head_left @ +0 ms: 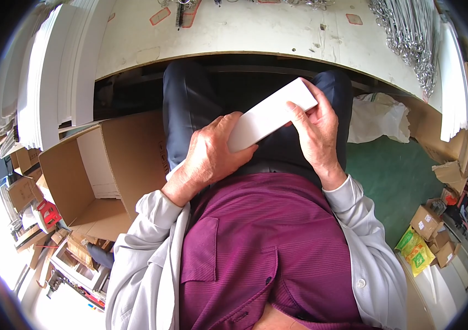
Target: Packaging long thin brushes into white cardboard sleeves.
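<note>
A long, narrow white box (267, 118) lies slantwise over my lap, its far end up to the right. Around its near left end my left hand (212, 147) is closed, the thumb along the lower edge and the fingers mostly hidden beneath. My right hand (317, 129) grips the other end, thumb on the top face and fingers bent round the end and underside. The upper face looks plain and smooth.
Ahead is a pale worktable (234, 33) with bundles of metal hooks (410, 44) at its right. An open cardboard box (80, 176) stands on my left, below stacked white strips (52, 66). Crumpled paper (380, 118) and a yellow-green bag (414, 250) are to my right.
</note>
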